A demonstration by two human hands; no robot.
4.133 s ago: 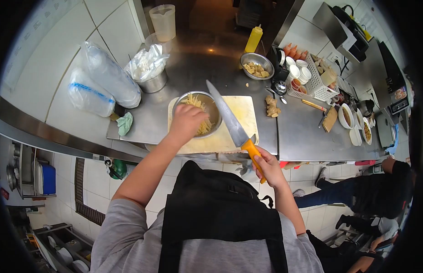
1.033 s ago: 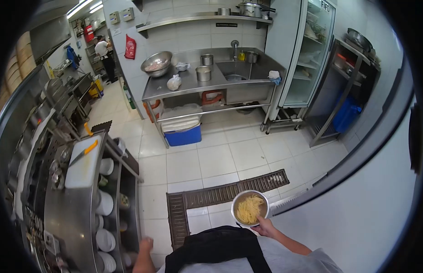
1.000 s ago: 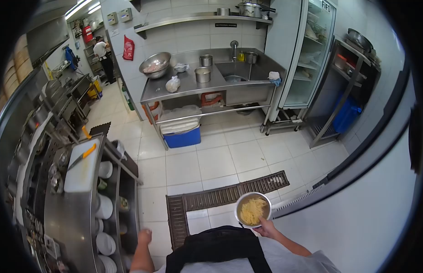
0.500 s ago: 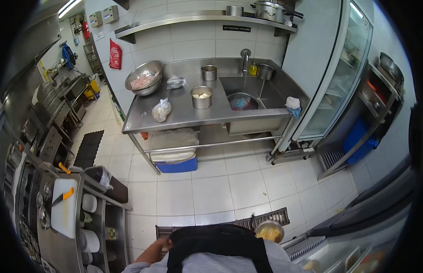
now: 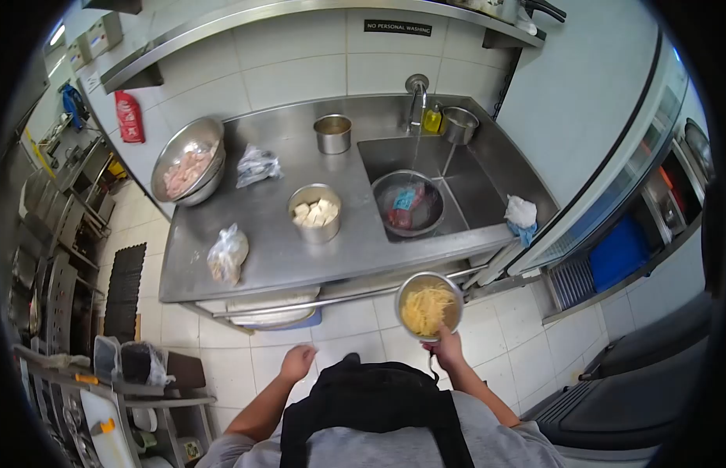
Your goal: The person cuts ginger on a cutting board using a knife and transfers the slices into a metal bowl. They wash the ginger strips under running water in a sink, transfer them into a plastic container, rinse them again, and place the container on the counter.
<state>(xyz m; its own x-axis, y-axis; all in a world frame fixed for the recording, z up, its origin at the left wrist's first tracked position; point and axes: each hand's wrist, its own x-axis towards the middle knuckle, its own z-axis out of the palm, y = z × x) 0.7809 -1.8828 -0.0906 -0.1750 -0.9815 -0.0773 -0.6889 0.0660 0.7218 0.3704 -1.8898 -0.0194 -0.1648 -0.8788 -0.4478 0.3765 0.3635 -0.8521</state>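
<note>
My right hand grips the near rim of a round metal bowl, its thumb inside the rim. Pale yellow strips lie in the bowl, which is held over the floor at the front edge of the steel sink counter. On the other side of my body, my left hand hangs in the air with its fingers curled in and nothing visible in them. Nearest to it on the counter is a knotted plastic bag with pale contents.
The steel counter bears a pot of white chunks, a smaller pot and a large bowl of pinkish meat. Water runs from the faucet; a basin with a package sits in the sink. A glass-door fridge stands right.
The sink counter is much nearer and larger in view. The bowl in my right hand, partly hidden half a second ago, now shows fully and higher up. The knife and cutting board have dropped toward the lower left.
</note>
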